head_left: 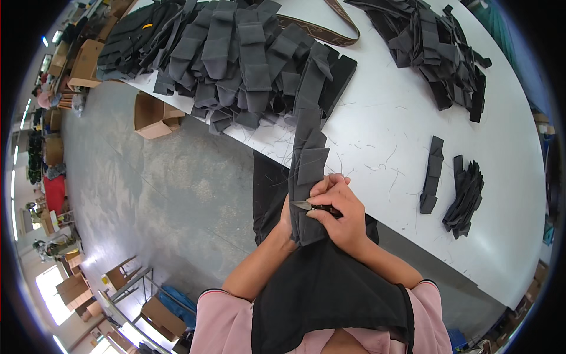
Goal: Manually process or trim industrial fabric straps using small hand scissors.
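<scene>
A long dark grey fabric strip (311, 168) with folded, pocket-like flaps runs from the near edge of the heap on the table down to my lap. My left hand (286, 223) grips its lower part from the left side; most of those fingers are hidden behind the cloth. In my right hand (344, 212) is a pair of thread snips (302, 205) with a black handle. Their pointed metal blades point left and lie over the strip, close to my left hand. My right thumb and fingers are closed round the handle.
A big heap of similar grey strips (253, 71) covers the table's far left. Another pile (433, 53) lies far right, with a single strip (432, 175) and small bundle (464, 197) nearer. Loose threads litter the white tabletop (377, 118). An open carton (154, 118) stands on the floor.
</scene>
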{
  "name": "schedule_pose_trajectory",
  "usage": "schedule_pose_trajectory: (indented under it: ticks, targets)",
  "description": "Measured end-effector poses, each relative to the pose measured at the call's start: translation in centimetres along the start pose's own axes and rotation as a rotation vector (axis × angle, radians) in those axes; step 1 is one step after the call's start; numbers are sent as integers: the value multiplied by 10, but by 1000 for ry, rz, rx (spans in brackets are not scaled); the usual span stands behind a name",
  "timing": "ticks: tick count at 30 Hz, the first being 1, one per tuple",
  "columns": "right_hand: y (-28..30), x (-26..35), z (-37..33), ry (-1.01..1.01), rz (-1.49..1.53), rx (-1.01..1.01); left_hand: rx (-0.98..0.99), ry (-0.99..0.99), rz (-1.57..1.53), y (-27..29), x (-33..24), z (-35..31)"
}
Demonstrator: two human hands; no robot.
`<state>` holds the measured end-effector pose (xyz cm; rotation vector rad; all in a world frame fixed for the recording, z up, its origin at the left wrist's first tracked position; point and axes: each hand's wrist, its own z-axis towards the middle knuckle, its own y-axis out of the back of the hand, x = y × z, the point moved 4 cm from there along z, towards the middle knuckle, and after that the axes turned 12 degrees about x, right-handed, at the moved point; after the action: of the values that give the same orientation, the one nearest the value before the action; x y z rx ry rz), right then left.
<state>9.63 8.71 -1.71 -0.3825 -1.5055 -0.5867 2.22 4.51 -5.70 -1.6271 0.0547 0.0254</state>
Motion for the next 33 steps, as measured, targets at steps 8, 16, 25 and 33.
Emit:
schedule_pose_trajectory:
  ticks: [8,16,25,33]
  targets:
    - [1,1,-1,-54,12,40,-76,7,-77,3,-1,-2]
    - [23,9,-2,-83,-104,-54,-614,56,709,10,-16,-18]
    - [4,-23,-10,-469,87,295,-195,-16,696,-21,-29,-14]
    - [56,29,1,-20,-491,-184,-278,83,547,-20,-29,-20]
